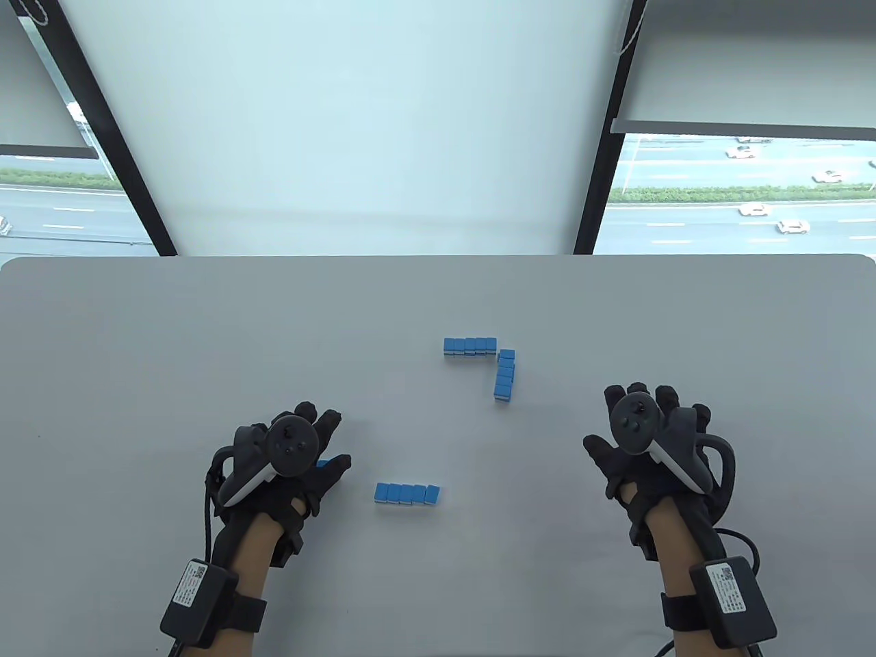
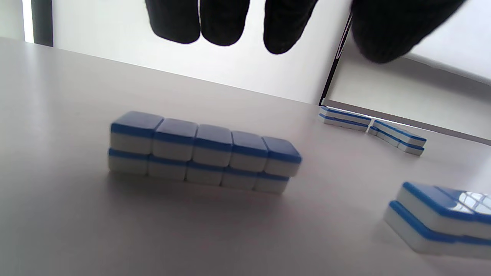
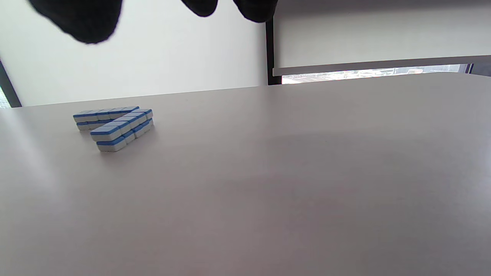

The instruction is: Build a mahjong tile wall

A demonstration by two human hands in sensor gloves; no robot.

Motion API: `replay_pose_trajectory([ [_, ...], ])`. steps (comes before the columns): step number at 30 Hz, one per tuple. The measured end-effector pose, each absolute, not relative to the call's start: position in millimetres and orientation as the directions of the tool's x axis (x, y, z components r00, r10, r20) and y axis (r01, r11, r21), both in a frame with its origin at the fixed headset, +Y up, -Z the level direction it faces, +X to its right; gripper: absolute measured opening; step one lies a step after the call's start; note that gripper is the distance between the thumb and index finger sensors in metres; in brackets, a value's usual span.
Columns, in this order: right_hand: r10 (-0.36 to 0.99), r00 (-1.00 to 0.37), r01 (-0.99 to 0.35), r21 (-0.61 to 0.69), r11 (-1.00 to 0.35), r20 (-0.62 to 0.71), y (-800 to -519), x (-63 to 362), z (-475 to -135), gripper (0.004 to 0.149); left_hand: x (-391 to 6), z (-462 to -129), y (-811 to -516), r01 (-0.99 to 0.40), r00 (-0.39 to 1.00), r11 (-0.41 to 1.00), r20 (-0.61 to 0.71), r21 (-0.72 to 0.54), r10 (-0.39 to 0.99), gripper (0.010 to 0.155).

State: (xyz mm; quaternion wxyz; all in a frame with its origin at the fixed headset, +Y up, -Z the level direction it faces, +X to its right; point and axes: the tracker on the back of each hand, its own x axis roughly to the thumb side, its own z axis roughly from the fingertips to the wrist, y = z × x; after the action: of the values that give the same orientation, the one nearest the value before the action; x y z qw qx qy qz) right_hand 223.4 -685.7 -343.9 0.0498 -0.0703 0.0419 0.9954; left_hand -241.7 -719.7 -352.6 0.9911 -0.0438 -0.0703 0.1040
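The tiles are blue-backed and white, stacked two high in short rows. A far row meets a right-hand row at a corner. A near row lies in front of them. My left hand hovers open over a fourth row; only a sliver of blue shows beneath it. In the left wrist view this fourth row stands free below my fingers, untouched. My right hand is open and empty, right of the tiles; its fingertips hang above bare table.
The grey table ends at a far edge below the window. In the left wrist view the near row lies at the right and the two far rows sit beyond it. The right wrist view shows the corner rows at the left.
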Motion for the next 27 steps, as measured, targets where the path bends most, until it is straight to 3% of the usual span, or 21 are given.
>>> replay_pose_trajectory([
  [5,0.031,-0.992,-0.041,0.079,-0.996,-0.123,-712.8,222.4,-347.9,0.078,-243.3,-354.6,-719.8,-0.198,0.972,0.977,0.112,-0.076,0.206,0.075],
  [10,0.117,-0.985,-0.135,0.144,-0.980,-0.126,-738.4,230.2,-348.6,0.080,-246.6,-356.9,-720.3,-0.199,0.976,0.978,0.079,-0.062,0.203,0.075],
  [17,0.178,-0.974,-0.196,0.135,-0.971,-0.139,-740.9,238.0,-349.9,0.081,-245.8,-362.0,-712.5,-0.217,0.975,0.975,0.042,-0.045,0.219,0.074],
  [23,0.199,-0.971,-0.216,0.119,-0.969,-0.136,-739.0,239.6,-351.1,0.081,-240.3,-378.3,-690.2,-0.147,0.989,0.988,-0.007,-0.047,0.147,0.076],
  [27,0.206,-0.969,-0.222,0.116,-0.968,-0.138,-738.5,240.5,-351.6,0.081,-244.5,-383.5,-687.7,-0.241,0.968,0.967,-0.087,-0.082,0.234,0.078],
])
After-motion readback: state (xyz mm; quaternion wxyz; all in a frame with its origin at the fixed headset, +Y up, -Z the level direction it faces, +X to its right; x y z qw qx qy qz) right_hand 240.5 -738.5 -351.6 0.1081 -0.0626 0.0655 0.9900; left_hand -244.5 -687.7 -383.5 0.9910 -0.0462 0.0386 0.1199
